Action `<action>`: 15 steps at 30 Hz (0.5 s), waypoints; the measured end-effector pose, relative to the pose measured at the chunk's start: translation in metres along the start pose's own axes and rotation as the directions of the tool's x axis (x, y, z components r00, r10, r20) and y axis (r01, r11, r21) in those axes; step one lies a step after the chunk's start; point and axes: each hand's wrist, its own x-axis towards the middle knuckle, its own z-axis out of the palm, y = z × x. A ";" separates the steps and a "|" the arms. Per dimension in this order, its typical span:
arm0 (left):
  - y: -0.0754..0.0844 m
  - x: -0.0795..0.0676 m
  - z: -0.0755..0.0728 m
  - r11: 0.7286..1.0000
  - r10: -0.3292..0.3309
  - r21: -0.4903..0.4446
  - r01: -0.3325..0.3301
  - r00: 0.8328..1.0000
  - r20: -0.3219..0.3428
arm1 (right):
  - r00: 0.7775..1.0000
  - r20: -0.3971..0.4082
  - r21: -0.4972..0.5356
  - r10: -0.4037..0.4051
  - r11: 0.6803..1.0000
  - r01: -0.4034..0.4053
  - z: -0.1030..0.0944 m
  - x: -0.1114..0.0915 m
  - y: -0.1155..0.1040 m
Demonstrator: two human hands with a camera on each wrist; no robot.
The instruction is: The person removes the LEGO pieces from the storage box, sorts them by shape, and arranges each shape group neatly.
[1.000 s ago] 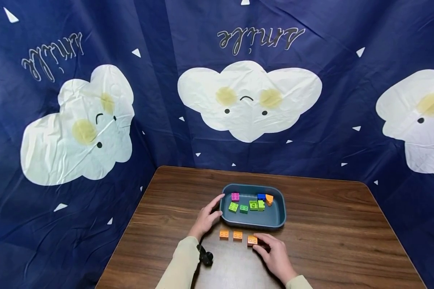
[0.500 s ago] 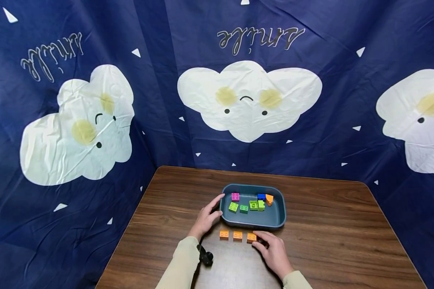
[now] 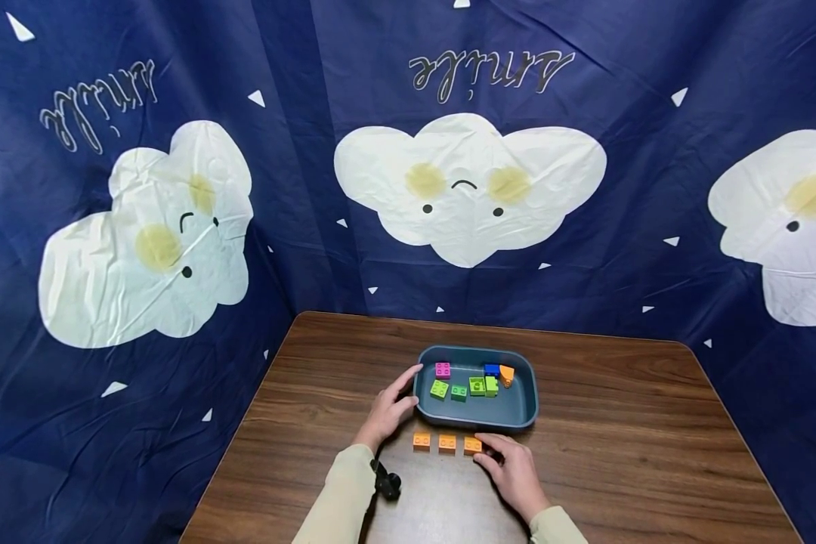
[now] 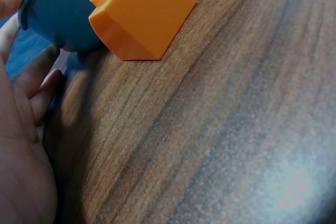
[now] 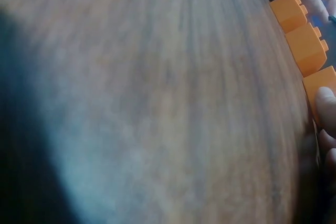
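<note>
Three orange toy bricks stand in a row in front of a dark teal tray (image 3: 476,424): a left brick (image 3: 421,442), a middle brick (image 3: 447,444) and a right brick (image 3: 472,446). My right hand (image 3: 517,472) pinches the right brick between thumb and fingers; the right wrist view shows the thumb (image 5: 326,107) against its side. At the tray's left end, my left hand (image 3: 384,412) touches the rim with spread fingers and thumb. In the left wrist view an orange brick (image 4: 144,17) stands close beside that hand, near the tray wall (image 4: 68,11).
Inside the tray lie a pink brick (image 3: 443,370), a blue brick (image 3: 492,370), an orange rounded brick (image 3: 506,376), a dark green brick (image 3: 459,393) and several lime bricks (image 3: 438,389). A dark blue curtain (image 3: 299,227) hangs around the wooden table (image 3: 619,423).
The right hand has shifted the right brick slightly left and away from me, bringing it into line with the other two. The left hand and tray have stayed put.
</note>
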 end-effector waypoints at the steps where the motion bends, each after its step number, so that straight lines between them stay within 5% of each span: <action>1: 0.000 0.000 0.000 1.000 0.000 0.001 0.000 1.000 0.000 | 1.000 0.005 0.000 0.002 1.000 -0.002 0.000 0.000 0.000; 15: 0.002 0.000 0.000 1.000 -0.011 0.014 0.011 1.000 0.006 | 0.999 0.007 -0.010 -0.032 0.999 0.032 0.000 0.000 0.001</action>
